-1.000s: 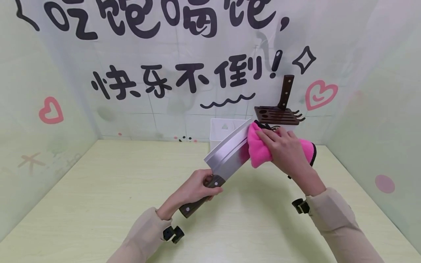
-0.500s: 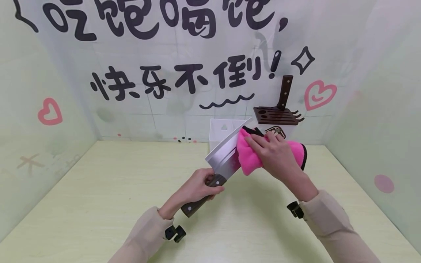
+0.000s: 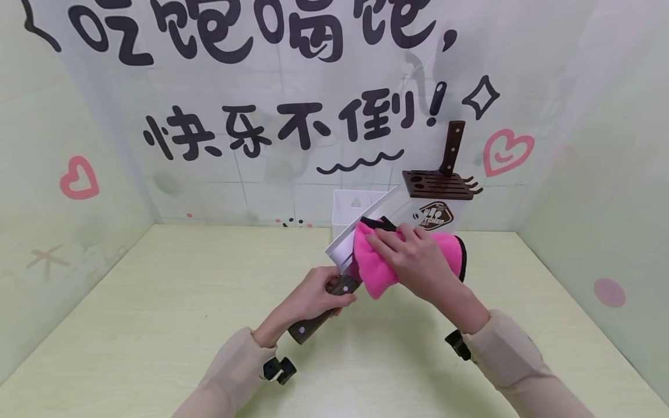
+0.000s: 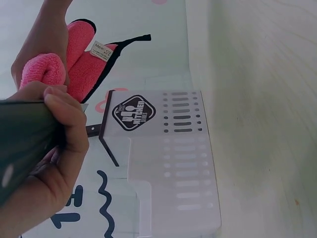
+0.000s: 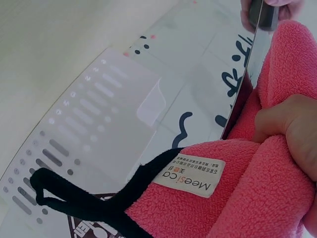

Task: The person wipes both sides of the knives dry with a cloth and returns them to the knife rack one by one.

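Note:
My left hand (image 3: pixel 319 295) grips the dark riveted handle of a cleaver (image 3: pixel 342 253), whose broad steel blade slants up and to the right above the table. My right hand (image 3: pixel 418 258) holds a bunched pink towel (image 3: pixel 377 273) with black trim against the blade, close to the handle end. Much of the blade is hidden behind the towel; its straight edge and upper corner show past it. In the right wrist view, the towel (image 5: pixel 237 183) shows a white label and a black loop, with the thumb pressed into its folds.
Behind the hands, by the back wall, stands a white knife holder (image 3: pixel 347 208) with a slotted brown top (image 3: pixel 436 184). A brown-handled knife (image 3: pixel 453 145) stands upright in that top. Pale side walls flank the wood-grain table (image 3: pixel 209 313).
My right hand and the towel have slid down and left along the blade, from its far end toward the handle. The holder's printed logo has come into view. My left hand has barely moved.

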Demonstrator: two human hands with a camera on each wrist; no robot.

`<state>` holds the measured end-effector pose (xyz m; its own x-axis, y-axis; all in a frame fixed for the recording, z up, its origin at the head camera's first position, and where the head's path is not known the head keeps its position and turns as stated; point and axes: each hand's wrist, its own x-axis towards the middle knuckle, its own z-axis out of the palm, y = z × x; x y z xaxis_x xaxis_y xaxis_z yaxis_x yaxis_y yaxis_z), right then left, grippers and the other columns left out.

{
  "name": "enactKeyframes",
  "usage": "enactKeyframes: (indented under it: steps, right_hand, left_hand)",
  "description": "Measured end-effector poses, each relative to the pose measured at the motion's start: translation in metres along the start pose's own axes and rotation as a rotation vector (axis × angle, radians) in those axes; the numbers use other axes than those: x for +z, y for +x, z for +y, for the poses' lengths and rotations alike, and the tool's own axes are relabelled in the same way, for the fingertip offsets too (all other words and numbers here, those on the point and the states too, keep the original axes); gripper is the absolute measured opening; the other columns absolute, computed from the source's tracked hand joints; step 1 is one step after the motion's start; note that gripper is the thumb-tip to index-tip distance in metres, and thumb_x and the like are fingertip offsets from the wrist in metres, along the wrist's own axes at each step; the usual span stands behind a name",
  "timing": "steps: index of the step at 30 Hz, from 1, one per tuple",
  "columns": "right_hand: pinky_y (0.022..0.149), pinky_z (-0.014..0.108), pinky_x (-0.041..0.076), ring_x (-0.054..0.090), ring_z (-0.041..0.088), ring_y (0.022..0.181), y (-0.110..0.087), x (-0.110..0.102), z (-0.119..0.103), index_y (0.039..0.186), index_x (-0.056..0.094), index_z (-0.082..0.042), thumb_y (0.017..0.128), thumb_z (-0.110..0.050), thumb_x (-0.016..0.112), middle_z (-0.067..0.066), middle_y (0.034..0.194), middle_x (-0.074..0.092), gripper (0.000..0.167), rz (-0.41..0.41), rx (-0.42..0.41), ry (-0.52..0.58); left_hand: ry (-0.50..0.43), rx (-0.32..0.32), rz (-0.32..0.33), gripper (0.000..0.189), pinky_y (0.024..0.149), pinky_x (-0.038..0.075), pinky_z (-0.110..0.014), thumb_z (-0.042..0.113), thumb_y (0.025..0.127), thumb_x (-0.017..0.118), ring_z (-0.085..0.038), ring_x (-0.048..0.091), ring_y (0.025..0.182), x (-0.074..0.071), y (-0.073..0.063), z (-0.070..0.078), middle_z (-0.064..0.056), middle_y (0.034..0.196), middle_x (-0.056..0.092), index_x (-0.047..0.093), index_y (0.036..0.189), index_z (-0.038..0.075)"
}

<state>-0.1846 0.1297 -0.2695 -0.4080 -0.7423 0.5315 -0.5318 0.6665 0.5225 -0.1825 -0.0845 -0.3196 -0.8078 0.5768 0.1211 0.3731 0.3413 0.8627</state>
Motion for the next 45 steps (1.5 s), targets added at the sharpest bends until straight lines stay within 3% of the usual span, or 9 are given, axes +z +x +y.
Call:
enactKeyframes:
  steps: [5, 11, 18, 25, 33, 40, 45]
  right_hand:
    - [0.067, 0.034, 0.047, 0.053, 0.028, 0.085, 0.002, -0.001, -0.009, 0.118, 0.058, -0.011, 0.056, -0.026, 0.083, 0.007, 0.108, 0.061, 0.068, -0.019, -0.034, 0.003]
    - [0.065, 0.034, 0.047, 0.053, 0.027, 0.087, 0.005, -0.001, -0.018, 0.119, 0.057, -0.013, 0.058, -0.027, 0.082, 0.005, 0.11, 0.061, 0.067, -0.014, -0.073, 0.021]
    - [0.064, 0.03, 0.043, 0.053, 0.024, 0.084, 0.008, -0.003, -0.024, 0.119, 0.058, -0.016, 0.064, -0.022, 0.078, 0.002, 0.113, 0.061, 0.059, -0.018, -0.12, 0.026]
    - [0.064, 0.029, 0.04, 0.051, 0.022, 0.082, 0.011, -0.005, -0.026, 0.118, 0.059, -0.017, 0.065, -0.019, 0.077, 0.0, 0.113, 0.06, 0.056, 0.0, -0.166, 0.057]
    - [0.066, 0.028, 0.042, 0.052, 0.022, 0.084, 0.013, -0.008, -0.026, 0.118, 0.058, -0.015, 0.066, -0.017, 0.077, -0.001, 0.111, 0.061, 0.056, 0.008, -0.203, 0.092]
    - [0.065, 0.028, 0.044, 0.054, 0.023, 0.084, 0.017, -0.009, -0.026, 0.116, 0.059, -0.014, 0.07, -0.014, 0.074, 0.001, 0.109, 0.061, 0.049, 0.028, -0.214, 0.074]
    - [0.066, 0.029, 0.045, 0.054, 0.023, 0.087, 0.017, -0.007, -0.024, 0.118, 0.059, -0.014, 0.069, -0.015, 0.076, 0.001, 0.111, 0.061, 0.052, 0.006, -0.201, 0.068]
  left_hand:
    - [-0.003, 0.009, 0.001, 0.015, 0.046, 0.044, -0.025, 0.01, 0.081, 0.061, -0.01, 0.049, 0.046, 0.0, 0.001, 0.0, -0.002, 0.055, 0.052, 0.051, 0.082, -0.001]
    - [-0.017, 0.02, -0.013, 0.011, 0.047, 0.045, -0.025, 0.001, 0.08, 0.058, -0.01, 0.049, 0.046, 0.001, 0.004, 0.0, -0.003, 0.059, 0.051, 0.053, 0.089, -0.003]
    - [0.011, 0.07, 0.014, 0.008, 0.046, 0.045, -0.025, -0.005, 0.076, 0.057, -0.009, 0.05, 0.044, 0.0, 0.007, -0.003, -0.005, 0.054, 0.052, 0.052, 0.081, -0.004]
    - [0.022, 0.073, 0.032, 0.007, 0.044, 0.045, -0.025, -0.009, 0.074, 0.051, -0.009, 0.049, 0.042, -0.001, 0.005, -0.003, -0.005, 0.051, 0.051, 0.052, 0.075, -0.003]
    - [0.009, 0.108, 0.035, 0.009, 0.043, 0.045, -0.026, -0.009, 0.077, 0.05, -0.007, 0.049, 0.042, -0.001, 0.003, -0.004, -0.007, 0.052, 0.052, 0.052, 0.084, -0.005]
    - [-0.004, 0.11, 0.03, 0.012, 0.043, 0.046, -0.026, -0.01, 0.077, 0.048, -0.008, 0.049, 0.042, 0.0, 0.002, -0.004, -0.007, 0.053, 0.052, 0.05, 0.088, -0.006]
    - [-0.019, 0.096, 0.018, 0.011, 0.043, 0.046, -0.026, -0.01, 0.077, 0.049, -0.009, 0.049, 0.043, 0.001, 0.003, -0.004, -0.006, 0.054, 0.052, 0.05, 0.087, -0.006]
